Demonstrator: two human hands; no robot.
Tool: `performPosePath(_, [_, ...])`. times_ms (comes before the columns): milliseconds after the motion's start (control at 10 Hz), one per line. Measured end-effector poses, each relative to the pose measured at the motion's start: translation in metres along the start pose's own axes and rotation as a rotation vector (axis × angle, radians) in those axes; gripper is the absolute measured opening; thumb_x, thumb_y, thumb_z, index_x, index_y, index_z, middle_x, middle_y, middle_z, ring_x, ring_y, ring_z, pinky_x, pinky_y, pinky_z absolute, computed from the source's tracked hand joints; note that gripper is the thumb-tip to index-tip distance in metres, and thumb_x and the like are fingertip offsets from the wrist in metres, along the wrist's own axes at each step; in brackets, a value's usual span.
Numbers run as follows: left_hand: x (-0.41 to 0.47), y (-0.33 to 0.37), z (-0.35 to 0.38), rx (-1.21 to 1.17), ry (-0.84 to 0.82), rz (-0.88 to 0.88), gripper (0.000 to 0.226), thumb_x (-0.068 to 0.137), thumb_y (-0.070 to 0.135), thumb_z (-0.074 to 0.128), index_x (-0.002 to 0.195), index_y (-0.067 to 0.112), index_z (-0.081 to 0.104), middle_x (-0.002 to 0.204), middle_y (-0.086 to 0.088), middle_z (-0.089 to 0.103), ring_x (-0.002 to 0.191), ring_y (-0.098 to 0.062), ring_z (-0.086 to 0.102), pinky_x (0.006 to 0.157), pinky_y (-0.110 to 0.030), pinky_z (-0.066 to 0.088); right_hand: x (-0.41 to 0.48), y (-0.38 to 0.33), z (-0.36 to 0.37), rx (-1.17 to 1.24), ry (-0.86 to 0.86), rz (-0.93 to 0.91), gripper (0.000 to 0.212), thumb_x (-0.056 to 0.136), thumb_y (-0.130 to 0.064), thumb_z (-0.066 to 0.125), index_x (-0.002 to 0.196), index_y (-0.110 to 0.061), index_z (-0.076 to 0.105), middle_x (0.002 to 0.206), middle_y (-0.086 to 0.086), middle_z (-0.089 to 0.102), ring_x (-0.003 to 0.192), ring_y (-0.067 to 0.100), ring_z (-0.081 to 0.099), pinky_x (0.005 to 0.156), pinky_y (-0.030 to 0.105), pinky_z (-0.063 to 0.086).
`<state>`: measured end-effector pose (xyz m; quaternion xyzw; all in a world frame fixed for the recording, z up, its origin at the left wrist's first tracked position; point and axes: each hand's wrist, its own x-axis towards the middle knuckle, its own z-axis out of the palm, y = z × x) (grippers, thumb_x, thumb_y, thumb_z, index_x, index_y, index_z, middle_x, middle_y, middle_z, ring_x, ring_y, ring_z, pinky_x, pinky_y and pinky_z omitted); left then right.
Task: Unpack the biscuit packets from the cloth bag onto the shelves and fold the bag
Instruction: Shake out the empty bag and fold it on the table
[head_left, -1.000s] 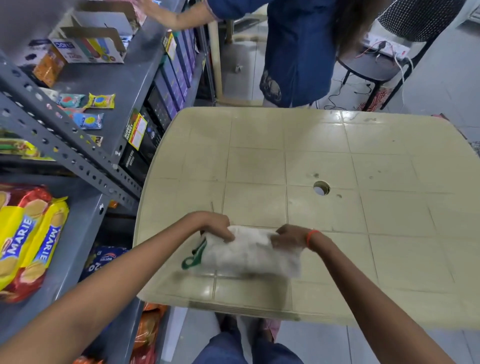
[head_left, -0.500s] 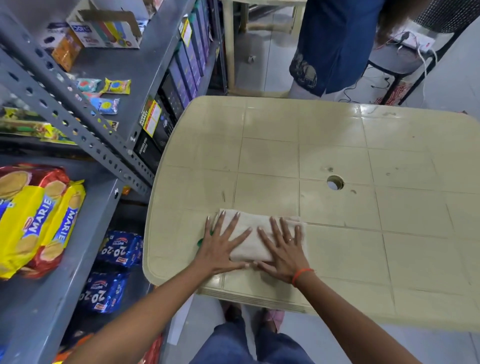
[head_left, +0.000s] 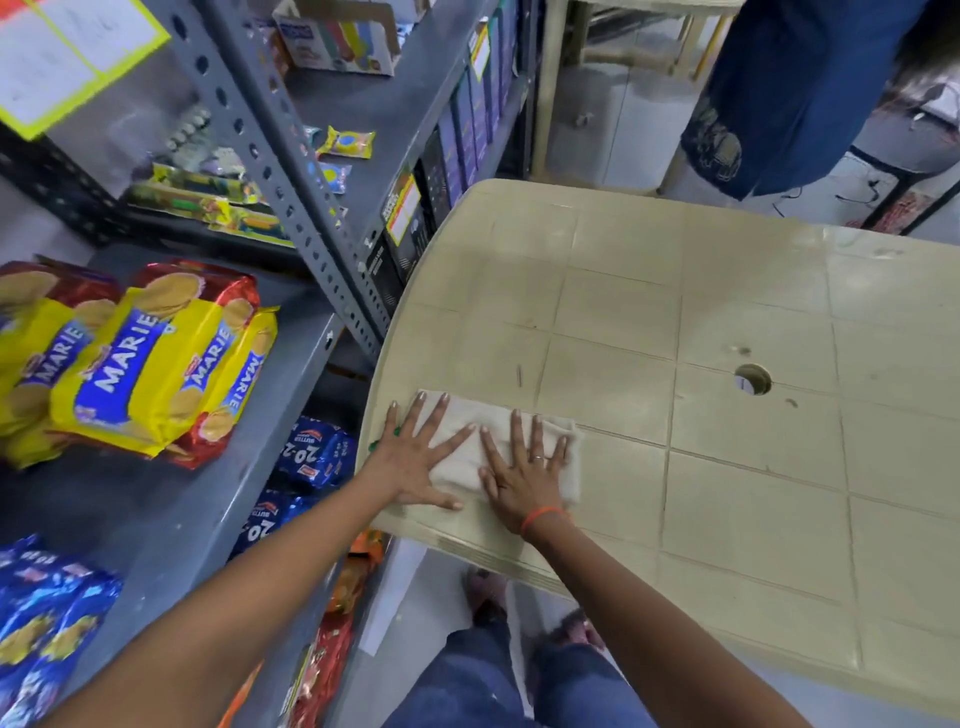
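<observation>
The white cloth bag (head_left: 470, 457) lies folded into a flat rectangle near the front left corner of the beige plastic table (head_left: 727, 312). My left hand (head_left: 415, 460) rests flat on its left part, fingers spread, with a bit of green handle showing beside it. My right hand (head_left: 524, 473) presses flat on its right part, fingers spread. Yellow and red Marie biscuit packets (head_left: 145, 358) sit stacked on the grey shelf (head_left: 171, 499) at the left.
Blue 20-20 biscuit packets (head_left: 311, 452) lie on a lower shelf beside the table edge. Dark boxes (head_left: 415, 208) line the rack next to the table's left side. A person in blue clothing (head_left: 789, 93) stands beyond the table. The table has a centre hole (head_left: 752, 379).
One second ago both hands gripped the bunched bag while folding it. Since then they have laid it flat and opened on top of it. The view has swung left.
</observation>
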<state>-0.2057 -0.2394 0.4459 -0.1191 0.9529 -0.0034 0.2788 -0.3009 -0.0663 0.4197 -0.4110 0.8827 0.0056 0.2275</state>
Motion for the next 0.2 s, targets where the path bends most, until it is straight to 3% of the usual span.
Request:
performPosePath(100, [-0.006, 0.007, -0.014, 0.024, -0.13, 0.004, 0.116, 0.053, 0.096, 0.033, 0.142, 0.048, -0.023, 0.156, -0.008, -0.031, 0.144, -0.041, -0.024, 0.113, -0.062, -0.012, -0.008, 0.004, -0.009, -0.027, -0.09, -0.029, 0.059, 0.096, -0.052, 0.018, 0.149, -0.038, -0.005, 0.161, 0.006, -0.018, 0.147, 0.036, -0.017, 0.109, 0.069, -0.01])
performPosePath(200, [0.002, 0.014, -0.049, -0.057, -0.178, -0.045, 0.102, 0.064, 0.086, 0.043, 0.149, 0.044, 0.003, 0.162, -0.009, -0.01, 0.147, -0.039, -0.01, 0.115, -0.061, -0.004, 0.005, 0.009, -0.045, 0.05, -0.172, -0.055, 0.056, 0.097, -0.052, 0.018, 0.15, -0.036, 0.007, 0.163, 0.004, -0.003, 0.149, 0.034, -0.004, 0.111, 0.068, 0.0])
